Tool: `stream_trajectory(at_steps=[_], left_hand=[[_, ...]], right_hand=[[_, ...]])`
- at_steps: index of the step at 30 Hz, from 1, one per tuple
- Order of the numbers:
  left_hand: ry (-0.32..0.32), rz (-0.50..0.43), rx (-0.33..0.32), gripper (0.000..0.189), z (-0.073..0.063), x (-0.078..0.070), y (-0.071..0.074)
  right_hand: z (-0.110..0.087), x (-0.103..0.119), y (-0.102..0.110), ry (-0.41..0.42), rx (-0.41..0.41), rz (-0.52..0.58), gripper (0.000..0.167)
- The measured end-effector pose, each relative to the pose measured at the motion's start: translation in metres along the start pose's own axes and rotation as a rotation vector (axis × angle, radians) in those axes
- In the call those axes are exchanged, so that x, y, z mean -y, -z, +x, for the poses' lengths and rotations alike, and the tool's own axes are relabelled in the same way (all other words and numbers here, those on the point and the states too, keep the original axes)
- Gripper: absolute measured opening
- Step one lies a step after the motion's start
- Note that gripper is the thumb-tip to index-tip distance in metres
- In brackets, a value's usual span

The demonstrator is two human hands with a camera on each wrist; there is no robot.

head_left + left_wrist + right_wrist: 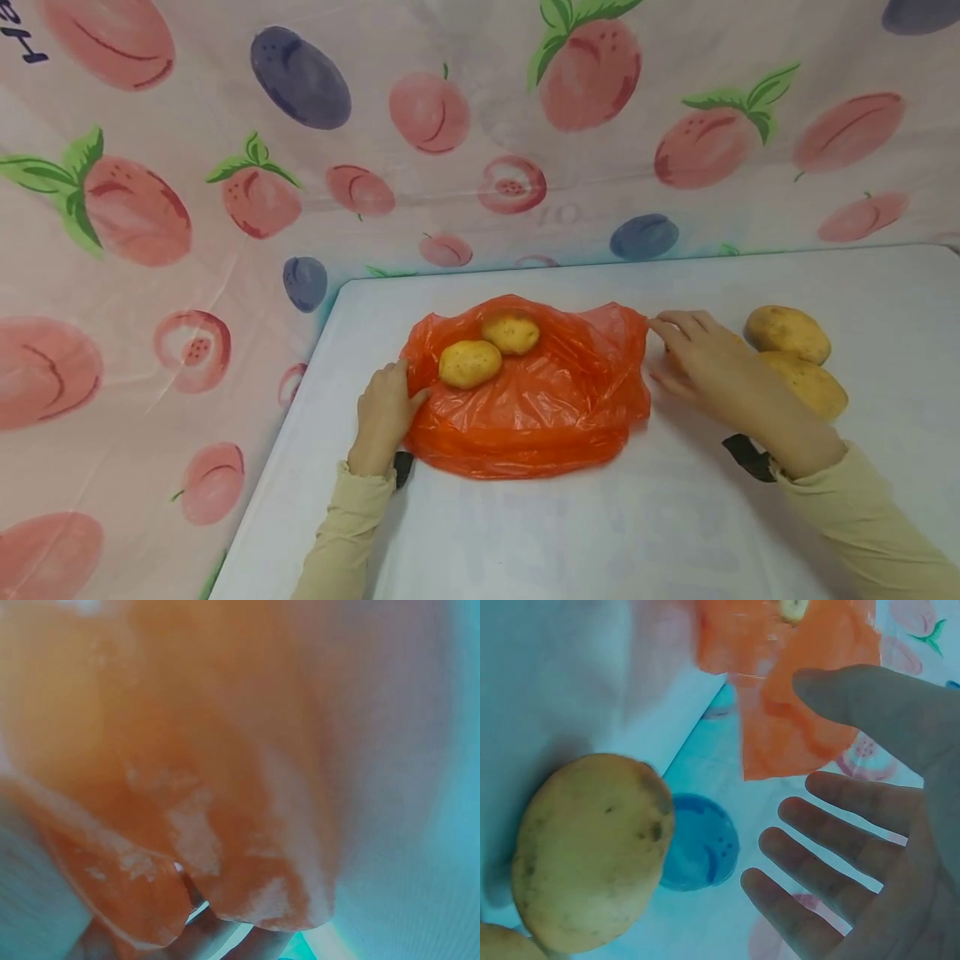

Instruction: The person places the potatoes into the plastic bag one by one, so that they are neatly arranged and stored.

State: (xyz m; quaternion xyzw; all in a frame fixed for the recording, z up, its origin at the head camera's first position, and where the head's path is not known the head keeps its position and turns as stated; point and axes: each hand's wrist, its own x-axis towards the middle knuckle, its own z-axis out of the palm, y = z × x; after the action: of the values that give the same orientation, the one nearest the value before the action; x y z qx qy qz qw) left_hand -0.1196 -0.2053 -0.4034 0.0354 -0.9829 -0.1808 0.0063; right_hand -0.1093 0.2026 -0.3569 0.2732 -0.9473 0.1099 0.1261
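A thin orange-red plastic bag [540, 408] lies spread on the table with its mouth facing up. Two potatoes, one nearer [470, 365] and one behind it [513, 333], rest in its left part. My left hand [384, 417] pinches the bag's left edge, thumb on the inner side; in the left wrist view the film [225, 787] covers most of the fingers. At the bag's upper right corner is my right hand [708, 367]. Its fingers [840, 862] are straight and spread in the right wrist view, with nothing in the palm.
Right of the bag lie more potatoes, a back one [787, 333] and a front one [806, 385]; another shows partly behind the right hand. The white table [540, 533] ends at a fruit-printed cloth [480, 192] at the back and left.
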Motion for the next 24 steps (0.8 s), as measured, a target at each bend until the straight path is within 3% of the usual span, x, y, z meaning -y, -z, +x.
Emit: stream_trajectory(at_steps=[5, 14, 24], left_hand=[[0.005, 0.004, 0.005, 0.053, 0.000, 0.000, 0.001], [0.006, -0.001, -0.003, 0.052, -0.001, -0.001, 0.001], [0.003, -0.007, -0.005, 0.051, -0.001, 0.000, 0.001]], right_hand=[[-0.004, -0.011, -0.006, 0.019, -0.043, 0.003, 0.059], [-0.012, -0.026, -0.015, 0.013, -0.047, -0.016, 0.059], [-0.015, -0.032, -0.020, -0.009, -0.002, 0.015, 0.050]])
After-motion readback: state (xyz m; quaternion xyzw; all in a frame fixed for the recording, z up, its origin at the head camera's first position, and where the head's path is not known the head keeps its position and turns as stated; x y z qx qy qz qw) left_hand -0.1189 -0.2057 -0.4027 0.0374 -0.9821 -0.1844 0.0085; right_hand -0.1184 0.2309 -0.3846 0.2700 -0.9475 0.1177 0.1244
